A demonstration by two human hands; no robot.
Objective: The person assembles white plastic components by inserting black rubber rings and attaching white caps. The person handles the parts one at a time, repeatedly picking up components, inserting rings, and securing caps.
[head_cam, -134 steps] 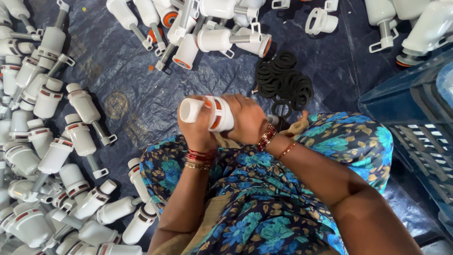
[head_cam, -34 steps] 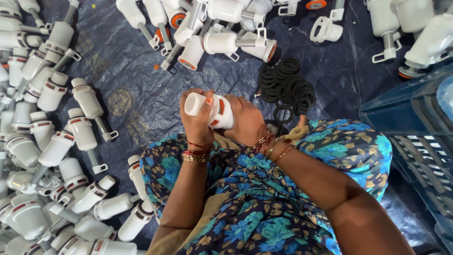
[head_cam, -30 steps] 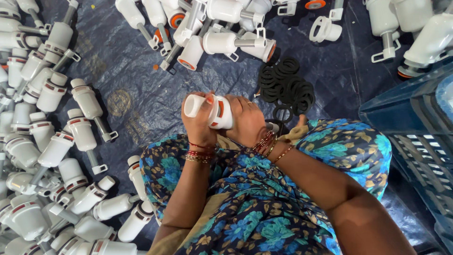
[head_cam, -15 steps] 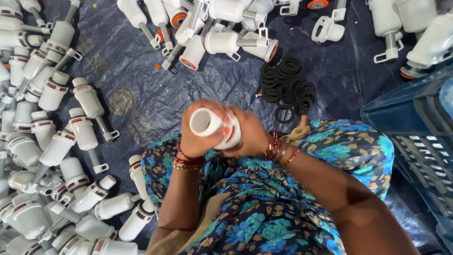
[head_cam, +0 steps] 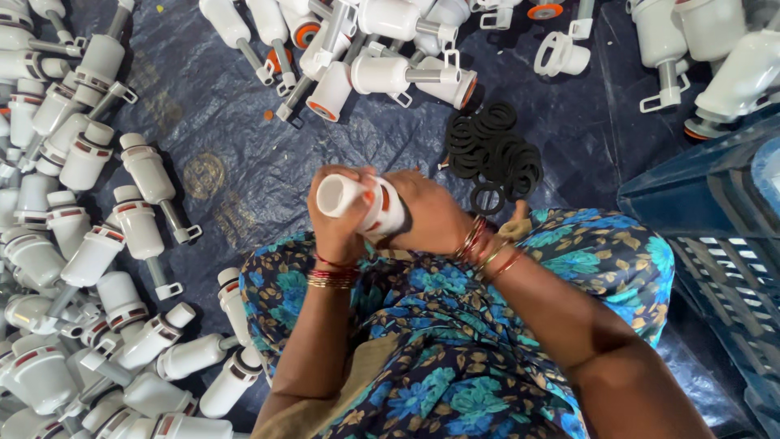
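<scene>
Seen from above, a seated person in a blue floral garment holds one white plastic cylindrical fitting with an orange band (head_cam: 357, 203) above the lap, just over the dark blue tarpaulin sheet (head_cam: 244, 130) on which the work is spread. The left hand (head_cam: 340, 223) wraps around the fitting from below, fingers closed on its body; the right hand (head_cam: 431, 213) closes on the end away from the open mouth, which tilts toward the viewer's left. Both wrists carry red and gold bangles.

One heap of black rubber ring gaskets (head_cam: 494, 153), too overlapped to count, lies on the sheet just beyond the right hand. A large pile of white plastic fittings with grey stems (head_cam: 89, 244), well over twenty, lies at the person's left. A second group of about ten similar white fittings with orange seals (head_cam: 357, 57) lies across the top, and roughly five more sit at upper right (head_cam: 715, 65). One blue slatted plastic crate (head_cam: 715, 244) stands at the person's right.
</scene>
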